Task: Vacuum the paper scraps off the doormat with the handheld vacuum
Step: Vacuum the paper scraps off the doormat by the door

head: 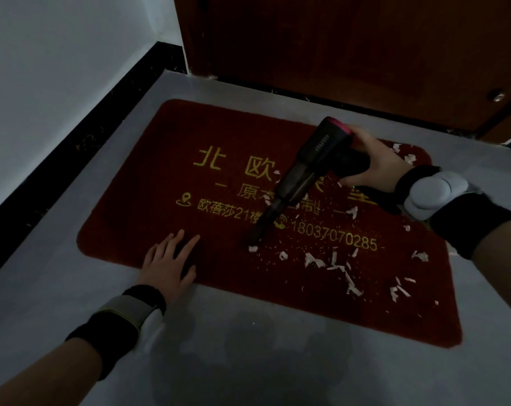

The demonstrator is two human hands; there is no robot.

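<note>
A red doormat (148, 186) with yellow lettering lies on the grey floor before a door. White paper scraps (340, 266) are strewn over its right half. My right hand (374, 164) grips the handle of a black handheld vacuum (307, 168) with a pink rear end. Its narrow nozzle slants down to the left, and the tip touches the mat beside one scrap (252, 249). My left hand (169, 260) rests flat, fingers spread, on the mat's near left edge.
A brown wooden door (350, 54) stands shut behind the mat. A white wall with a black skirting board (72, 142) runs along the left. Bare grey floor (248, 361) lies in front of the mat. Both wrists wear black bands with white devices.
</note>
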